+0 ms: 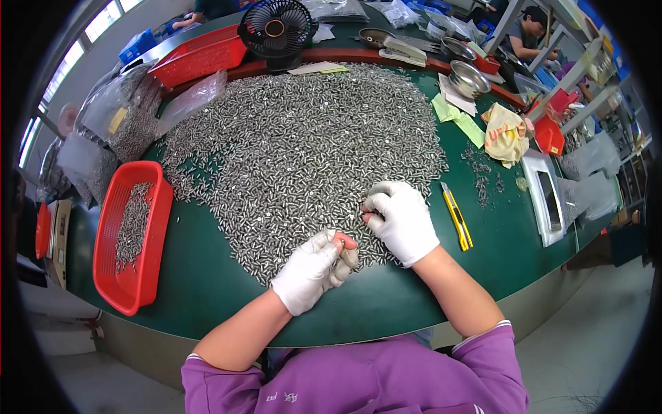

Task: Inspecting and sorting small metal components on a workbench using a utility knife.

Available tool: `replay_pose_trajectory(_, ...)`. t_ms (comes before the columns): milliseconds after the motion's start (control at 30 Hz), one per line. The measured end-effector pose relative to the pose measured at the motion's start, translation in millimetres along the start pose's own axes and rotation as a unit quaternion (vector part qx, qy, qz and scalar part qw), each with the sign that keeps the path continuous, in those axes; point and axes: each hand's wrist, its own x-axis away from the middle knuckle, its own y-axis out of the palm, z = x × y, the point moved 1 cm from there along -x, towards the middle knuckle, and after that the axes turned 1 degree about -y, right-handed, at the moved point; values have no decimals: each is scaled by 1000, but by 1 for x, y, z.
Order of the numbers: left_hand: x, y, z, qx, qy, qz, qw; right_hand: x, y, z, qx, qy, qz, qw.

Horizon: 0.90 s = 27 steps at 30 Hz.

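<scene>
A wide heap of small silvery metal pins (pixel 310 152) covers the middle of the green table. My left hand (pixel 314 269), in a white glove with bare fingertips showing, is at the heap's near edge. Its fingers are curled closed, thumb against forefinger; whatever they hold is too small to make out. Just right of it and a little farther, my right hand (pixel 401 222), gloved the same way, reaches over the heap from its right side. Thumb and forefinger are pinched together low over the pins, and what lies between them cannot be told.
A red plastic basket (pixel 153 276) with some pins stands at left. Right of the heap lie a yellow box cutter (pixel 456 217), a crumpled cloth bag (pixel 505 134) and a white tray (pixel 541 200). A black fan (pixel 276 31) and metal bowls (pixel 470 77) stand at the back.
</scene>
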Motion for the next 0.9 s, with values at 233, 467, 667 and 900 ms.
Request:
replay_pose_trajectory(233, 0, -1, -1, -13, 3, 10, 1000, -1, 2, 0, 20, -7, -5, 1000)
replay_pose_trajectory(467, -3, -3, -2, 21, 27, 14, 999, -4, 3, -1, -22, -21, -8, 999)
replay_pose_trajectory(667, -3, -6, -4, 39, 39, -6, 998, -2, 7, 1, -24, -21, 2, 999)
replay_pose_trajectory(900, -1, -3, -3, 24, 49, -34, 998, -5, -6, -15, -117, -105, 31, 987)
